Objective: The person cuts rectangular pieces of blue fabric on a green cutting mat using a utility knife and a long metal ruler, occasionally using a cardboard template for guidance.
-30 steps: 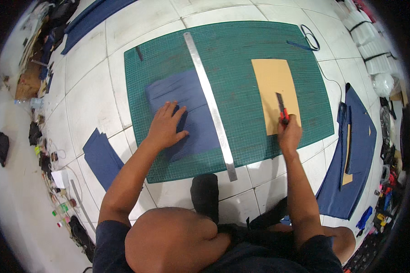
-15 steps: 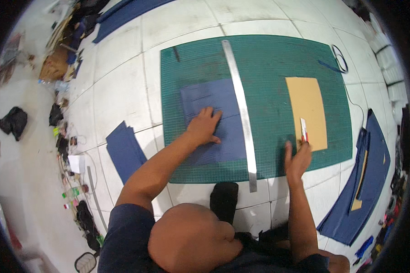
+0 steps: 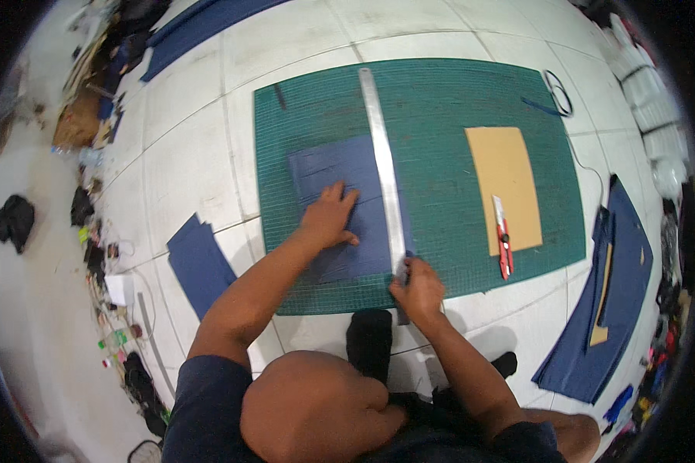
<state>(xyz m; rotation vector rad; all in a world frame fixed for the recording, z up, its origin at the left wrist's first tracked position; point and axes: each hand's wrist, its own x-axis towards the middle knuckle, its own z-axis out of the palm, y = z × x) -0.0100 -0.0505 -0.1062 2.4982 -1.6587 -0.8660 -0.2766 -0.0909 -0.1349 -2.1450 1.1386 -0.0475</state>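
Person kneeling on white tiled floor (image 3: 185,154), green cutting mat (image 3: 440,100) in front. Left hand (image 3: 328,220) lies flat on navy fabric piece (image 3: 336,166) on the mat's left half, fingers spread and open, pressing the cloth down. Right hand (image 3: 418,289) at the mat's 6 o'clock edge, fingers closed on the near end of long metal ruler (image 3: 382,166). Ruler runs from 6 toward 12 o'clock across the mat, overlapping the fabric's right edge.

Tan card sheet (image 3: 506,181) lies at 3 o'clock from the ruler, well apart from both hands. Red utility knife (image 3: 503,247) rests across the card's lower right edge, untouched. Folded navy fabric (image 3: 197,258) on the floor at 9 o'clock off the mat. Larger navy pile (image 3: 614,309) at 4 o'clock off the mat, tan strip on it. Clutter along the far left of the floor, too small to identify.
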